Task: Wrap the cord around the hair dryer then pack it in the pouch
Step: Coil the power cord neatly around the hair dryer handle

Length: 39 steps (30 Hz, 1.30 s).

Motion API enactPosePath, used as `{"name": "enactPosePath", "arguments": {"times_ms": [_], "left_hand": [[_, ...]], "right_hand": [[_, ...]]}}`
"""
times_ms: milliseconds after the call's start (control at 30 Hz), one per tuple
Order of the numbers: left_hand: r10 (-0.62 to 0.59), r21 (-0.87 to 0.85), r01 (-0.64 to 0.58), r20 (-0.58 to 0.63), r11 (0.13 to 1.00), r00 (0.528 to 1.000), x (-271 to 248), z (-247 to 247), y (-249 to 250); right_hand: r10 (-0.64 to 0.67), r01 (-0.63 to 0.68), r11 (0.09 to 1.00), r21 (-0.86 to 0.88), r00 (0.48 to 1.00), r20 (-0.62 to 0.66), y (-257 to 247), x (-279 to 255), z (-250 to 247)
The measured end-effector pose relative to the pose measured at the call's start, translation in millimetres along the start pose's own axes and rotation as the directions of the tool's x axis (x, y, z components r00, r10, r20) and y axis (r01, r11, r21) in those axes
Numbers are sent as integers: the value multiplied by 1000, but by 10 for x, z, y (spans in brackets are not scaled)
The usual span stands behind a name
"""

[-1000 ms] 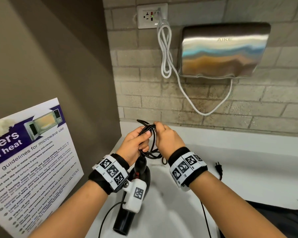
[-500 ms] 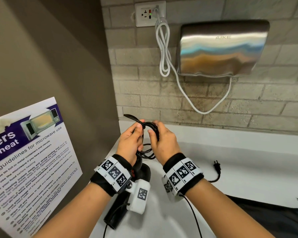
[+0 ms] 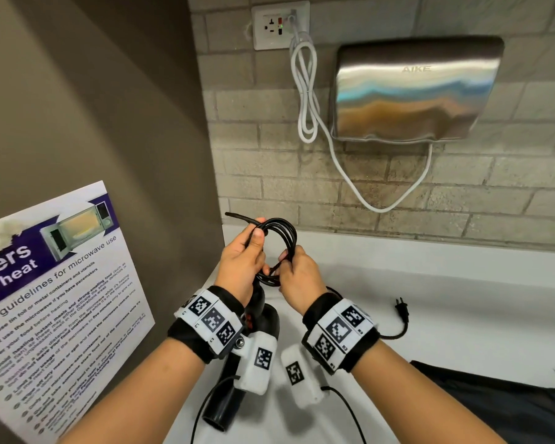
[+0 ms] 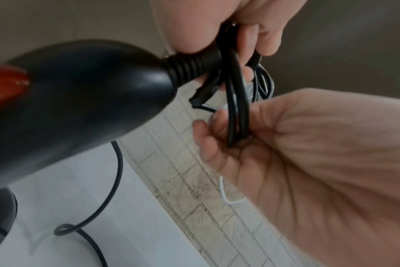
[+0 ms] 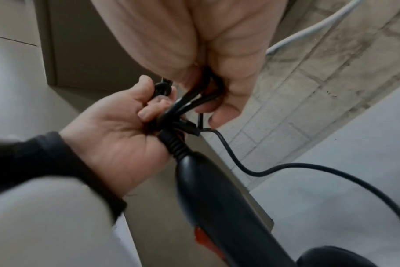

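The cord-gathering step is in hand. The black cord has been looped into a small coil that is held up above the white table, at about the 12 o'clock end of the hair dryer, whose nozzle points down toward 6 o'clock. The coil is gripped on one side by the left hand, its fingers curled round the strands just above the ribbed strain relief. On the other side the strands are pinched by the right hand, closed round them at about 3 o'clock of the coil.

A loose length of cord is left trailing across the table to the plug, which lies at roughly 3 o'clock of the hands, well apart from them. The pouch, a dark fabric shape, is seen at about 4 o'clock, at the table's near edge; whether it is open cannot be told.

The wrapping is judged unfinished. The remaining slack and plug would need to be drawn in and added to the loops, or wound round the handle, with the coil kept pinched so that it does not spring apart. Only then could the dryer be carried to the pouch.
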State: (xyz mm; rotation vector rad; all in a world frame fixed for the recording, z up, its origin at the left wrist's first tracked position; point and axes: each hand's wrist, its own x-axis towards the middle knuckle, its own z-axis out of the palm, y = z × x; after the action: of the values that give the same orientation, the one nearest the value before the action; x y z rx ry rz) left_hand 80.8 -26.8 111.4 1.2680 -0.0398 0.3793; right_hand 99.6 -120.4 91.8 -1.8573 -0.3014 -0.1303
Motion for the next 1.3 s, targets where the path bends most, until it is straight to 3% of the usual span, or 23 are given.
{"name": "enactPosePath", "arguments": {"times_ms": [133, 267, 400, 567, 667, 833, 933, 1033, 1167, 1233, 1300], "left_hand": [[3, -17, -3, -3, 1000, 1000, 15, -33, 7], [-18, -94, 13, -44, 995, 999, 27, -89, 34], [-35, -160, 18, -104, 987, 994, 58, -132, 18], [-46, -187, 25, -108, 982, 993, 89, -120, -5], [-41, -184, 20, -109, 983, 993, 88, -103, -10], [-45, -146, 28, -112, 989, 993, 97, -66, -4], [-42, -110, 31, -103, 993, 994, 95, -36, -2], [-43, -73, 39, -61, 997, 997, 52, 8, -2], [-38, -32, 38, 12, 999, 999, -27, 50, -8], [-29, 18, 28, 24, 999, 999, -48, 66, -15], [-26, 53, 25, 22, 998, 999, -58, 65, -13]], "right_hand": [[-7, 6, 990, 140, 1000, 4, 64, -5, 45], [-112, -82, 800, 594, 953, 283, 124, -2, -60], [-221, -135, 762, 634, 866, 449, 270, 69, -179], [-161, -156, 695, 701, 918, 364, 324, 116, -141], [-68, -134, 716, 685, 964, 259, 286, 116, -135], [-18, -83, 870, 486, 980, 198, 183, 58, -68], [-101, 56, 953, 298, 986, 136, 53, -2, 2], [-132, 132, 991, -9, 990, 47, -26, 1, -38], [-193, 180, 934, -308, 981, -14, -157, -59, -96], [-304, 273, 831, -484, 952, 15, -178, -52, -121], [-332, 305, 718, -626, 940, 78, -207, 6, -160]]}}
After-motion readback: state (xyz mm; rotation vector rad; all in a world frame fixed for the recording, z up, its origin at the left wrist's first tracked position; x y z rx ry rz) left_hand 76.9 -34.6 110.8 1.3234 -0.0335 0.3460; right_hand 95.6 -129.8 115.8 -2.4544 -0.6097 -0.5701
